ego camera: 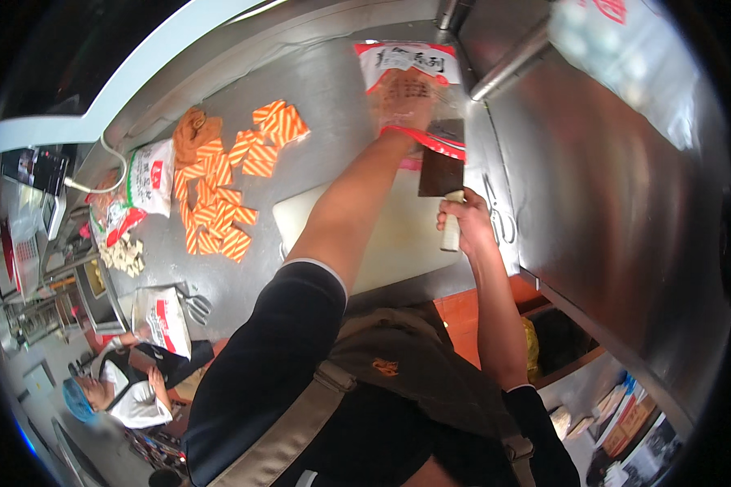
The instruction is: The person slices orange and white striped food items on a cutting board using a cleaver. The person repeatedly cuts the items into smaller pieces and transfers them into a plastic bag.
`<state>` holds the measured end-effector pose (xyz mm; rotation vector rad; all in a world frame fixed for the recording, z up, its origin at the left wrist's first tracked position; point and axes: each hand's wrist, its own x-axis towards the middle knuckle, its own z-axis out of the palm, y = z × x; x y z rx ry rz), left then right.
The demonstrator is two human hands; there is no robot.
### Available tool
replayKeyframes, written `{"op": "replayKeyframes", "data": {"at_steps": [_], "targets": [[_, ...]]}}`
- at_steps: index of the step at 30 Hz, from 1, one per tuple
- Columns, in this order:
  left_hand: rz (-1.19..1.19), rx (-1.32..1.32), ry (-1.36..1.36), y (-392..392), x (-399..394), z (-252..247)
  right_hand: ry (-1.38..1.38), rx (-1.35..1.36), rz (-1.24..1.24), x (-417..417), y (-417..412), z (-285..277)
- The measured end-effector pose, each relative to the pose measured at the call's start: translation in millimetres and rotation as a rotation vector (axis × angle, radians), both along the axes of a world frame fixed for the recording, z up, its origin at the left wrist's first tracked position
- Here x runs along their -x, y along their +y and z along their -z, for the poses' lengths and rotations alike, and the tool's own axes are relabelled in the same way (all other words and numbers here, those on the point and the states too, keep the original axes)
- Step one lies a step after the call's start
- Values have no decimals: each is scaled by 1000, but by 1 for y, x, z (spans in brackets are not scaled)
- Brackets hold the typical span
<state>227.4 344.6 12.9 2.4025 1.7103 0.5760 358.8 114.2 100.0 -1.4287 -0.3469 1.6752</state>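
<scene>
My left hand [409, 100] reaches into the mouth of a clear plastic food bag [448, 100] with red and white printing at the far side of the steel worktable. The film and print blur its fingers, so I cannot tell what they hold. In my right hand [472, 222] is the pale handle of a cleaver [441, 173]. Its dark, broad blade points away from me, and its far end passes behind the bag's red lower edge. Beneath my left forearm lies a white cutting board [402, 237].
Left on the steel worktable [317, 79] are orange-and-white striped food pieces [219, 213], a brown folded food piece [196, 137], printed bags [152, 176] and scissors [196, 306]. More scissors [499, 213] lie by the steel wall [609, 201]. A co-worker [137, 389] stands lower left.
</scene>
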Motion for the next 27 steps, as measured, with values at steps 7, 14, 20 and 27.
{"op": "replayKeyframes", "data": {"at_steps": [7,14,20,27], "targets": [[273,374,-169,-114,35,-21,-189,27,-36,24,-20,6],[-448,315,-302,-125,181,-35,-179,69,-99,13,-69,7],[-721,524,-59,-45,244,-11,-177,76,-231,18,-125,22],[-478,411,263,-19,236,35,-217,72,-170,35,-150,30]]}}
